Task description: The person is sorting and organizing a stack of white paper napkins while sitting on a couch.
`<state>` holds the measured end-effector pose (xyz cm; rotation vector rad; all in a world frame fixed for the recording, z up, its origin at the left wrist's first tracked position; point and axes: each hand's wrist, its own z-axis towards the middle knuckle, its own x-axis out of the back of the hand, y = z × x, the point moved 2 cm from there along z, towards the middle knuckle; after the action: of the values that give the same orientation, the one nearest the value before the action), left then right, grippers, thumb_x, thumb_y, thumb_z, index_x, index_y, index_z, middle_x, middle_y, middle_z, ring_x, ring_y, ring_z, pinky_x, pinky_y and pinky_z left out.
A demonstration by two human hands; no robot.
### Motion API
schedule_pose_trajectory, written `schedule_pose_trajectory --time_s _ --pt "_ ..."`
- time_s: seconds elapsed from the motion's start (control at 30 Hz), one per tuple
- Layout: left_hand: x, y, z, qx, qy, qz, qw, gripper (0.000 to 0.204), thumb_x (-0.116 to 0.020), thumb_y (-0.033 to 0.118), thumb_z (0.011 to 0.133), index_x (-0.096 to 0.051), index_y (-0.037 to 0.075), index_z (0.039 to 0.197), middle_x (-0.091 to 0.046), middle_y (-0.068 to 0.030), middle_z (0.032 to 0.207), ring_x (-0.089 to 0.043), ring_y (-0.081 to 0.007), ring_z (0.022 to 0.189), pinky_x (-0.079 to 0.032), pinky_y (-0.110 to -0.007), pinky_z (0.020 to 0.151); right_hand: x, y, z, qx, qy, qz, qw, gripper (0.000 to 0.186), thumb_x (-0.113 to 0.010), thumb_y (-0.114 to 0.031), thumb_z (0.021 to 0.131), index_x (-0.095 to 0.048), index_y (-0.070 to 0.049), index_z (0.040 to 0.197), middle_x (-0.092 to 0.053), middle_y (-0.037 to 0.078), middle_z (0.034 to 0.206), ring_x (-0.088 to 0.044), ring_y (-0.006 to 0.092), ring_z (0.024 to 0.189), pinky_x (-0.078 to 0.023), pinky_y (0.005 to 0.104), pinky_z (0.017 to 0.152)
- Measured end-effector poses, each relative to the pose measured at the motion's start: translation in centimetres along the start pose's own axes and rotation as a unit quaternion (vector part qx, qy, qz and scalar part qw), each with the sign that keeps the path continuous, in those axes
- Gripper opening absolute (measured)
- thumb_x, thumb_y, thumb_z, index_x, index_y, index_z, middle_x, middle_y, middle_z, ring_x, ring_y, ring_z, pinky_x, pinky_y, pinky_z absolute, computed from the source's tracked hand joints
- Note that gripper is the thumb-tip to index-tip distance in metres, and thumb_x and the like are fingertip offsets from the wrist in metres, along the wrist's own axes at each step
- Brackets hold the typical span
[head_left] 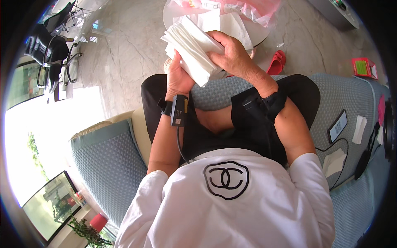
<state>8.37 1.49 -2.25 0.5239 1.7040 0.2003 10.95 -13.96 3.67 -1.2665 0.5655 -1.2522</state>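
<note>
Here | both grips clasp tissue stack (191, 45) | round table (167, 16) beyond | red slipper (277, 63) nearby

You sit on a pale blue textured fabric sofa (103, 161), with a matching blue cushion (215, 93) lying across your lap. To your right on the sofa seat lies a dark rectangular phone (337, 126), a black cable (331, 149) curling beside it, and a small folded white paper (359, 129) just beyond. A red plastic slipper (277, 63) rests on the grey marble floor (124, 45), near a round white tabletop (169, 16) that carries a crumpled pink plastic bag (256, 8). A red and green box (364, 68) sits on the floor further right. Black office chairs (47, 53) stand at the far left.
</note>
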Motion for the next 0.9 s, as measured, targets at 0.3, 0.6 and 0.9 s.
schedule_pose_trajectory --time_s 0.3,0.6,0.9 --pt "0.4 0.2 -0.3 -0.032 0.003 0.070 0.997 0.037 -0.037 0.025 0.093 -0.041 0.001 0.121 -0.048 -0.0131 0.120 -0.046 -0.0253 0.111 -0.036 -0.038 0.098 -0.3 0.0 -0.4 -0.011 0.006 0.009 1.000 0.034 -0.058 -0.006 0.074 -0.053 0.000 0.107 -0.061 0.013 0.095 -0.059 0.0215 0.088 -0.045 0.0286 0.079" --pt "0.2 0.1 0.1 -0.042 -0.001 0.089 0.995 0.041 -0.046 0.029 0.090 -0.042 0.003 0.121 -0.050 -0.0097 0.117 -0.049 -0.0221 0.107 -0.039 -0.036 0.094 -0.6 -1.4 -0.7 0.045 0.039 -0.030 0.998 0.032 -0.058 -0.007 0.072 -0.054 0.002 0.102 -0.062 0.018 0.092 -0.061 0.0302 0.084 -0.048 0.0334 0.075" --pt "0.5 0.3 0.1 -0.038 0.002 0.072 0.997 0.042 -0.046 0.030 0.090 -0.042 0.002 0.121 -0.050 -0.0100 0.117 -0.049 -0.0223 0.107 -0.040 -0.036 0.093 -0.9 -1.0 -0.8 0.039 0.030 -0.008 0.999 0.031 -0.060 -0.009 0.072 -0.054 0.000 0.101 -0.062 0.018 0.088 -0.062 0.0304 0.081 -0.049 0.0336 0.072"
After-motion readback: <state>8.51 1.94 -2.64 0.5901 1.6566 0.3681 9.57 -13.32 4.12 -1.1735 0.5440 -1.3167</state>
